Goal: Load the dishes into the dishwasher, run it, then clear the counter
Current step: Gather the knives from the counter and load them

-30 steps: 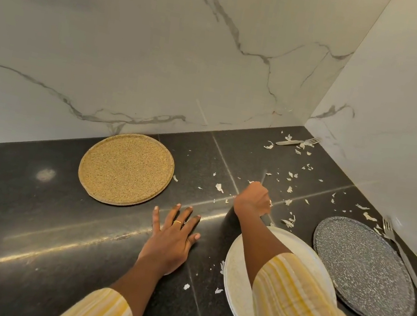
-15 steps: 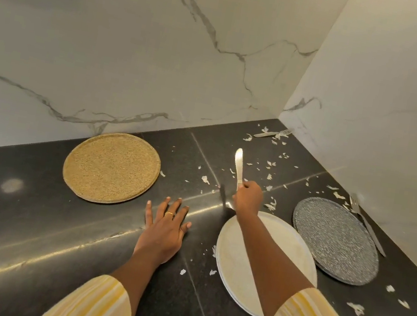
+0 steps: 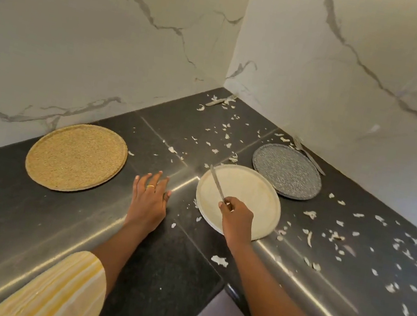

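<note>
Two hands low over the worktop (image 3: 25, 209). Left hand (image 3: 150, 197) flat, fingers straight and spread, resting on bare stone between tan round mat (image 3: 76, 157) and cream plate (image 3: 256, 194). Right hand (image 3: 237, 216) clenched round handle of knife (image 3: 216, 184), blade slanting up-left over cream plate's left rim; contact with plate unclear. Cream plate by inner front corner of worktop, grey speckled plate (image 3: 287, 171) just behind, rims touching or nearly so. Open stone from mat to front-left edge. Fork (image 3: 220, 101) in back corner, half lost among white scraps (image 3: 220, 260), hard to make out. Second fork (image 3: 309, 156) along right wall behind grey plate. Scraps thick toward right edge.
</note>
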Available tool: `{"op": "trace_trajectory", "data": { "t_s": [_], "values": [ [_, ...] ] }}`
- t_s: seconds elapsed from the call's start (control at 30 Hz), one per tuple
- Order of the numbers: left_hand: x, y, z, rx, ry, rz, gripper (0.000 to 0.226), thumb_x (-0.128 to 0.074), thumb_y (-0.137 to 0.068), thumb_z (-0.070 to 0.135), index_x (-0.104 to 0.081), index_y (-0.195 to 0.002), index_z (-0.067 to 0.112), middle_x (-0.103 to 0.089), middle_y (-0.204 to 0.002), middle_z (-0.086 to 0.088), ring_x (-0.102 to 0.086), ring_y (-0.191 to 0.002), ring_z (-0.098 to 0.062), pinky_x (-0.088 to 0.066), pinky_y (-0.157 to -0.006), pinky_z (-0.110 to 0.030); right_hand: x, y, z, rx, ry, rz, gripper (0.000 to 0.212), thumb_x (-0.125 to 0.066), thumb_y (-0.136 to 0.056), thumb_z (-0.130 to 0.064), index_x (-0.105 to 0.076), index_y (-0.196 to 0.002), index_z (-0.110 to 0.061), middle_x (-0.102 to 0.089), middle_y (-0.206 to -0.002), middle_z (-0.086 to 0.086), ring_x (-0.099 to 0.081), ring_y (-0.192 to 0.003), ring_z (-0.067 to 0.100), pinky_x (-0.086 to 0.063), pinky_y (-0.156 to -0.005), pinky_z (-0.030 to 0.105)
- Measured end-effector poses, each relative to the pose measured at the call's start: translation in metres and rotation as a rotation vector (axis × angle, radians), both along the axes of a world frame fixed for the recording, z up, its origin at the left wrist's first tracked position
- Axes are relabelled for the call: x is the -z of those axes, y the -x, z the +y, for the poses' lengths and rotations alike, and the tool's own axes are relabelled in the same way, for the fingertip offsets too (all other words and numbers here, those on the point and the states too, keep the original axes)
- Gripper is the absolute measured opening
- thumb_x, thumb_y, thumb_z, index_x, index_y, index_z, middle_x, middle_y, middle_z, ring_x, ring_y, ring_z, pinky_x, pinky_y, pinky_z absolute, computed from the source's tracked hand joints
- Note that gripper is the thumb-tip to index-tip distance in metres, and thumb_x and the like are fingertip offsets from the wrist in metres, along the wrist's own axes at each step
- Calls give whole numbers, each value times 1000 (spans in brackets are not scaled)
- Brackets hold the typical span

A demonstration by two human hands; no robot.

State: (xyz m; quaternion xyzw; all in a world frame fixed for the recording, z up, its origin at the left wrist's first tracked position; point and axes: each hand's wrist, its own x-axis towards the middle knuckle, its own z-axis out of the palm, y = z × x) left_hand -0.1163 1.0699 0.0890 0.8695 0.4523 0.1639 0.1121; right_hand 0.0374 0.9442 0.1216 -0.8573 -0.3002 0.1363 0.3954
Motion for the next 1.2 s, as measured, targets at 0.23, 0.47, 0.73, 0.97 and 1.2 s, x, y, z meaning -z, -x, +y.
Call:
{"op": "trace_trajectory", "data": {
  "t_s": [0.23,0.47,0.73,0.97,1.2],
  "values": [
    [-16,-27,-78,-33,64,-224,42,-44,-96,19,-43,-137,10,-38,-146,-11,-22,-137,-34,0,-114,-49,-1,8,-81,67,83,-84,24,-45,-95,-17,-66,-95,-5,-67,-94,11,-60,-89,27,-43,-72,32],
    [-4,-51,-208,208,14,-289,43,-49,-93,14,-44,-135,3,-44,-139,-17,-34,-131,-37,-13,-112,-55,-6,25,-209,145,34,-149,22,-46,-94,-14,-66,-93,-4,-65,-89,14,-59,-84,29,-45,-73,38],
    [35,-35,-410,511,52,-206,48,-46,-96,16,-35,-140,1,-37,-144,-16,-27,-137,-33,-7,-115,-48,26,76,-423,274,78,-127,25,-44,-97,-17,-64,-100,-3,-64,-94,14,-60,-86,28,-49,-79,42],
    [71,-27,-538,829,40,29,50,-41,-96,19,-30,-143,4,-30,-148,-15,-23,-138,-32,-8,-117,-47,70,116,-572,465,162,-64,27,-41,-98,-18,-65,-100,-5,-66,-93,12,-63,-83,25,-48,-73,27],
    [112,-48,-646,1095,59,220,50,-50,-93,16,-37,-140,5,-37,-146,-14,-29,-136,-33,-12,-114,-49,130,145,-690,675,369,167,26,-37,-98,-20,-61,-101,-10,-64,-102,11,-62,-95,28,-48,-80,35]
  ]
}}
